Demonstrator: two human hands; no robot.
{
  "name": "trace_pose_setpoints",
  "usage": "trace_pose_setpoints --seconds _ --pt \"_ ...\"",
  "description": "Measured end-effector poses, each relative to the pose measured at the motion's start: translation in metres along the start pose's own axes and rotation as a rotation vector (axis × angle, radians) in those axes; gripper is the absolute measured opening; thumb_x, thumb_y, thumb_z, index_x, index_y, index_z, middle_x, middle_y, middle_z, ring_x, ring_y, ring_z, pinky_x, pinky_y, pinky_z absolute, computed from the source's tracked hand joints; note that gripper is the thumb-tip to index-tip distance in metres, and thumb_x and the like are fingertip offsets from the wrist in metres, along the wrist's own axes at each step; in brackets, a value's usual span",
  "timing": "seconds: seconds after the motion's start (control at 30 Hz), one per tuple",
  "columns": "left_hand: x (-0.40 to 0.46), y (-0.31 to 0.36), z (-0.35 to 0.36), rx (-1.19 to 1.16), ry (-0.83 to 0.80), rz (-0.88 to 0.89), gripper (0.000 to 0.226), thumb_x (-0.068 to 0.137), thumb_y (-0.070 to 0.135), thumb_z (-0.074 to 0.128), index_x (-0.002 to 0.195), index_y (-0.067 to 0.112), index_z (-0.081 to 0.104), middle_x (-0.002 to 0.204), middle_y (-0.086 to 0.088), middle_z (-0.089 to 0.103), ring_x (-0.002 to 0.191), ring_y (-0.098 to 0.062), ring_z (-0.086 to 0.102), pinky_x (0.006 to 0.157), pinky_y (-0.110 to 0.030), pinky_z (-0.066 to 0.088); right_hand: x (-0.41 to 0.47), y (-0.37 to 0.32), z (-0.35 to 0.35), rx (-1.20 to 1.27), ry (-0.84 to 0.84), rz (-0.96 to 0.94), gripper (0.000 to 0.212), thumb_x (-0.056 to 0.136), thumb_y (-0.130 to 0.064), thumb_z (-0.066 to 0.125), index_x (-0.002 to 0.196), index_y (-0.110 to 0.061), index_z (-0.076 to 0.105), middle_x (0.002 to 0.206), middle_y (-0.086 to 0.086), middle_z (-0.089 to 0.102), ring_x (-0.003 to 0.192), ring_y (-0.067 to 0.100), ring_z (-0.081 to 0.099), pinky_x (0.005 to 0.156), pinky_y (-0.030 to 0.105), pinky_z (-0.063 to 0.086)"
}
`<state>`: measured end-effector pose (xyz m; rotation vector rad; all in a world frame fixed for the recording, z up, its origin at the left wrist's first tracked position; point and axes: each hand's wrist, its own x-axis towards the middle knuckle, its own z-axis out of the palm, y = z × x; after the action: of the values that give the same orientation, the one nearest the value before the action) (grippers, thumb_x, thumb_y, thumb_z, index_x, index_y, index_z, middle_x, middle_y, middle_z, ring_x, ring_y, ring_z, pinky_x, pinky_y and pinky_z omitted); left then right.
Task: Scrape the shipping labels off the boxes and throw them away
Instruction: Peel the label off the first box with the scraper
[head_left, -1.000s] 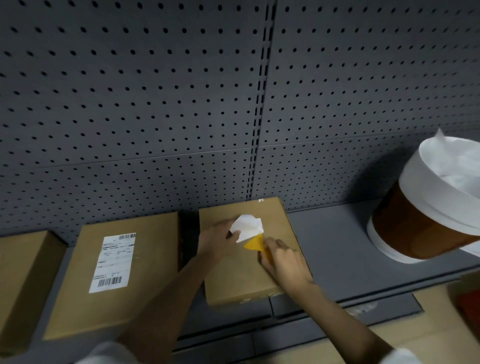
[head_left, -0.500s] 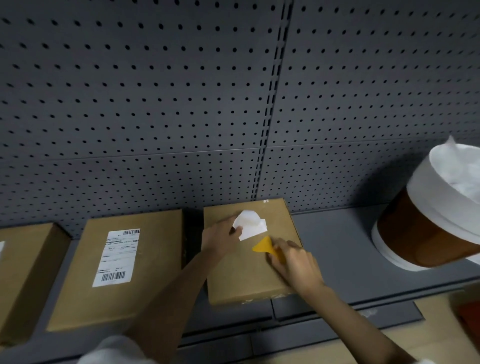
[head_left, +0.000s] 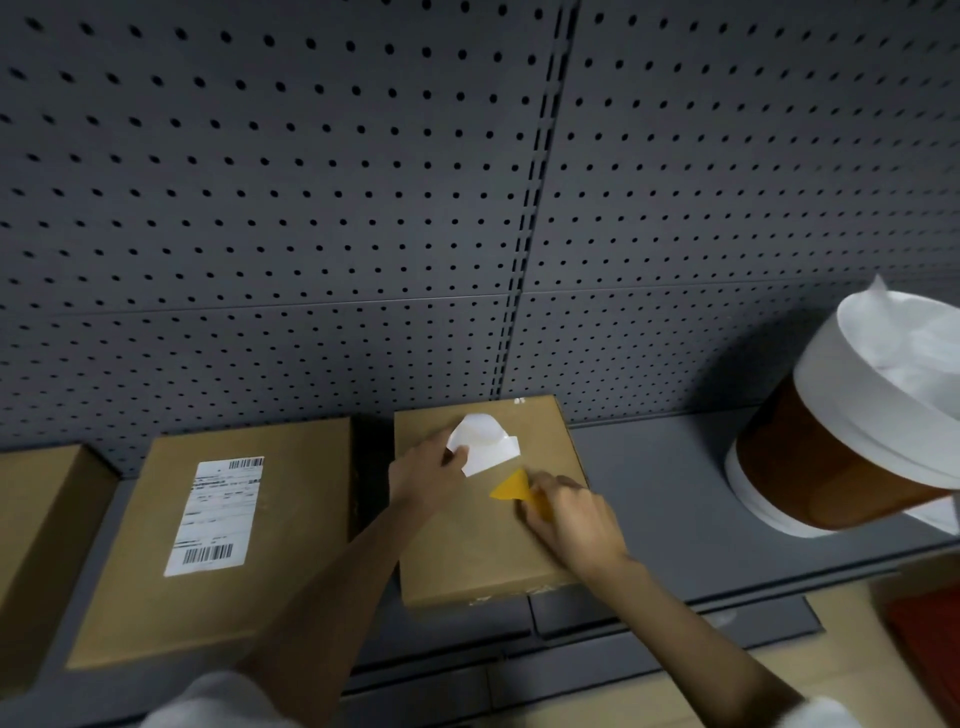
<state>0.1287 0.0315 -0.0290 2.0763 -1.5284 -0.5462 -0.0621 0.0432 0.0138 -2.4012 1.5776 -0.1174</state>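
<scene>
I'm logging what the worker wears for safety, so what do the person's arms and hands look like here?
Both forearms are bare. The left hand and right hand wear no gloves, and no watch or rings show. A white sleeve shows at the bottom edge on the left arm, with another white sleeve edge at the lower right corner.

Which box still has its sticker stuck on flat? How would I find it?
Look along the grey shelf under the pegboard wall, where cardboard boxes lie in a row. Pick the box just left of the one under the hands. Only it has a flat white shipping label with barcodes.
</scene>
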Motion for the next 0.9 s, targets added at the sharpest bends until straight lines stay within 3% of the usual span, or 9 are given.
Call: trace_pose_setpoints --seconds 0.13,0.3,0.4,0.5,0.6,0.67,0.73,0.8,0.9 --pt "0.004 0.000 0.000 -0.038 -0.021 -0.055 0.036 0.092 0.039 0.043 0.120 0.019 0.052 0.110 -0.007 0.067 0.100 -0.026 0.060 0.088 -0.039 0.048 0.016 -0.018 0.003 0.042 0.031 -0.001 0.032 0.095 -0.035 0.046 0.118 -0.012 0.051 0.105 0.011 0.064 0.090 0.031 0.064 0.071 0.035 0.049" --pt "0.003 0.000 0.000 -0.111 -0.024 -0.078 0.035 0.091 0.039 0.046 0.118 0.018 0.053 0.105 -0.007 0.067 0.099 -0.027 0.061 0.090 -0.044 0.049 0.001 -0.001 0.001 0.015 -0.007 0.022 0.041 0.093 -0.038 0.049 0.130 -0.021 0.046 0.113 0.008 0.064 0.092 0.032 0.065 0.072 0.036 0.052" --pt "0.002 0.000 0.000 -0.172 -0.025 -0.111 0.032 0.089 0.040 0.048 0.113 0.021 0.052 0.102 -0.003 0.066 0.096 -0.025 0.061 0.087 -0.044 0.050 0.012 -0.011 0.001 -0.011 0.011 -0.017 0.033 0.094 -0.033 0.047 0.121 -0.014 0.050 0.107 0.010 0.064 0.088 0.030 0.065 0.067 0.034 0.048" --pt "0.001 -0.001 -0.004 -0.240 -0.090 -0.062 0.027 0.087 0.038 0.054 0.109 0.021 0.052 0.098 0.006 0.059 0.093 -0.019 0.059 0.080 -0.034 0.048 0.020 -0.018 0.001 -0.008 0.024 -0.037 0.025 0.094 -0.028 0.046 0.111 -0.011 0.053 0.103 0.012 0.065 0.085 0.030 0.064 0.068 0.036 0.048" --pt "-0.001 -0.003 -0.009 -0.397 -0.243 0.014 0.013 0.089 0.026 0.058 0.100 0.020 0.060 0.090 0.010 0.058 0.087 -0.011 0.056 0.067 -0.013 0.042 0.013 -0.010 0.004 0.023 0.023 -0.021 0.030 0.094 -0.033 0.047 0.117 -0.015 0.051 0.105 0.010 0.065 0.086 0.031 0.066 0.068 0.036 0.049" --pt "-0.002 -0.007 -0.013 -0.454 -0.318 0.052 0.010 0.087 0.021 0.062 0.096 0.023 0.064 0.093 0.010 0.063 0.090 -0.011 0.059 0.069 -0.008 0.044 0.010 -0.008 0.005 0.042 0.034 -0.020 0.030 0.093 -0.035 0.048 0.117 -0.016 0.050 0.106 0.009 0.065 0.086 0.030 0.066 0.069 0.036 0.050" --pt "-0.002 -0.007 -0.017 -0.476 -0.373 0.062 0.015 0.084 0.018 0.065 0.099 0.021 0.066 0.098 0.005 0.065 0.093 -0.011 0.061 0.075 -0.014 0.045 0.012 -0.009 0.004 0.062 0.061 -0.024 0.029 0.092 -0.033 0.050 0.116 -0.016 0.052 0.104 0.009 0.066 0.086 0.029 0.066 0.067 0.033 0.048" --pt "-0.006 0.000 -0.022 -0.480 -0.413 0.047 0.033 0.083 0.015 0.067 0.115 0.014 0.060 0.106 0.005 0.060 0.098 -0.008 0.055 0.077 -0.012 0.045 0.013 -0.010 0.005 0.073 0.063 -0.030 0.030 0.092 -0.031 0.051 0.117 -0.015 0.053 0.104 0.009 0.066 0.087 0.028 0.066 0.064 0.029 0.043" --pt "-0.006 -0.001 -0.016 -0.292 -0.394 0.109 0.070 0.074 0.024 0.076 0.133 0.015 0.040 0.122 0.008 0.045 0.113 -0.007 0.042 0.099 -0.025 0.039 0.015 -0.008 0.005 0.077 0.051 -0.026 0.031 0.092 -0.032 0.050 0.118 -0.015 0.053 0.105 0.008 0.066 0.087 0.028 0.065 0.065 0.030 0.045"
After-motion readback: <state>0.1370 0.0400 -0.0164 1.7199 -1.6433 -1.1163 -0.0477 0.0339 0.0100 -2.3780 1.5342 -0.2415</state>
